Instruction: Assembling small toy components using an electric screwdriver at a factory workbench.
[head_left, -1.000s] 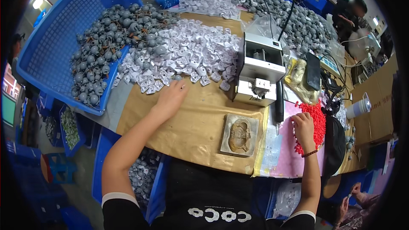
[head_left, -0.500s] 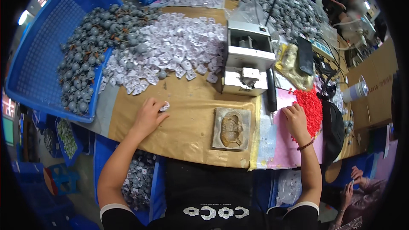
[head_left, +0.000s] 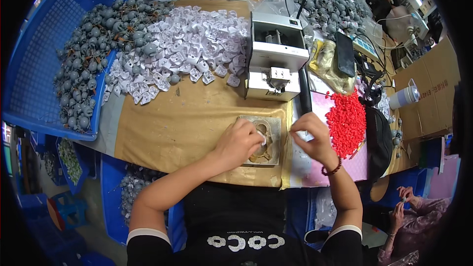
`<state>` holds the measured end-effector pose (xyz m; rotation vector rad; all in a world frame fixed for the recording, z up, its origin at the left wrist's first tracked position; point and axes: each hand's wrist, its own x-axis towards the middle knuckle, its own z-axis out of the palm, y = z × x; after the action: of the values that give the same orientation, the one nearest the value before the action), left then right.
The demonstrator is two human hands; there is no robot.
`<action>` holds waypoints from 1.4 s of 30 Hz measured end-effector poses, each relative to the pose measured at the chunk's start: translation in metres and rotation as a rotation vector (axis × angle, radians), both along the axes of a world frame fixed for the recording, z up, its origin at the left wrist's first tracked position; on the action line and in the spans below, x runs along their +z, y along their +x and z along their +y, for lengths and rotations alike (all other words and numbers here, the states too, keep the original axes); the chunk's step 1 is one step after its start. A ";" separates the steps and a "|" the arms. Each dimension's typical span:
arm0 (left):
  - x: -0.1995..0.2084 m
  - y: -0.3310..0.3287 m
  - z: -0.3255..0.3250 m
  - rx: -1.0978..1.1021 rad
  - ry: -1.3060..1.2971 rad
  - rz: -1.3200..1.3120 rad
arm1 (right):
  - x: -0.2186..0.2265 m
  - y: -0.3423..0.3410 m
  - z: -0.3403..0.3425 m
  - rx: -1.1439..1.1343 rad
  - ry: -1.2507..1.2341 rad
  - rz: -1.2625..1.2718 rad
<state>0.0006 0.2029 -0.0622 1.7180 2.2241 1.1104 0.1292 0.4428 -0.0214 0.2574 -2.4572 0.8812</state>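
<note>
- my left grip (head_left: 239, 143) is closed in a pinch on a small white plastic piece (head_left: 262, 139), held at the fingertips, probably because a part that small leaves no room for a fuller hold.
- that piece is over the recess of a square metal fixture block (head_left: 276, 140); my fingers cover much of it, so i can't say whether it touches the block.
- the block lies flat on the tan-covered desk (head_left: 162, 130) close in front of me, which i take as a way to keep it steady and within reach of both arms.
- my right grip (head_left: 314, 138) is up just right of the block, thumb and fingers curled near each other; i cannot tell if anything is between them.
- beneath my right wrist, the beaded bracelet (head_left: 331, 167) shows against the pink sheet (head_left: 322, 175), where the small red pieces (head_left: 347, 123) are heaped, likely to suit that arm.
- the loose white pieces (head_left: 185, 44) spread ahead and to my left, apparently for the left arm, next to grey balls (head_left: 79, 79) that spill from the tipped blue basket (head_left: 34, 69).
- a boxy white-and-black machine (head_left: 276, 54) stands beyond the block, a black rod-shaped tool (head_left: 305, 93) along its right side.
</note>
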 end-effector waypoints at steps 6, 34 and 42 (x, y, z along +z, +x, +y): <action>-0.001 0.000 0.002 0.128 -0.012 -0.208 | -0.027 -0.029 -0.042 0.199 0.164 0.001; 0.157 -0.095 -0.042 0.184 0.217 0.319 | 0.062 -0.057 -0.058 0.032 -0.108 0.176; 0.113 -0.034 -0.033 0.187 0.208 0.127 | 0.031 -0.032 -0.059 0.243 -1.258 -0.623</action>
<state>-0.0337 0.1698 0.0508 1.7290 2.4676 1.3525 0.0968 0.3841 0.0099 -0.2206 -1.8146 2.6683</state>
